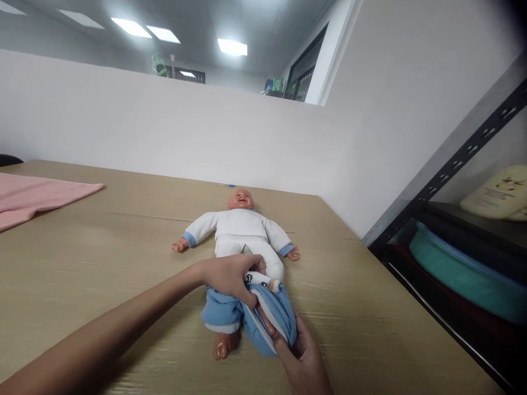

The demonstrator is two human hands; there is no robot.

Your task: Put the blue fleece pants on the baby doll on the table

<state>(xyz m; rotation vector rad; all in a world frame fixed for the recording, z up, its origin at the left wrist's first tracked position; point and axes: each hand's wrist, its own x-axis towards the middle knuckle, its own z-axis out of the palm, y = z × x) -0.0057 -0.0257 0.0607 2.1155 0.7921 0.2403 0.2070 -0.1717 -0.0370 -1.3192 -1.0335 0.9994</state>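
A baby doll [241,227] in a white suit with blue cuffs lies on its back on the wooden table [123,263], head away from me. Blue fleece trousers [230,315] are bunched around its legs, and one bare foot sticks out below them. My left hand [230,274] is closed on the trousers' waistband at the doll's hip. My right hand [298,354] grips the other side of the blue fabric from below, fingers curled into it.
A pink cloth [37,197] lies at the table's far left. A white partition wall [164,126] runs behind the table. At the right stands a black metal shelf [453,175] holding a teal round basin [465,274] and a cream pouch [498,192].
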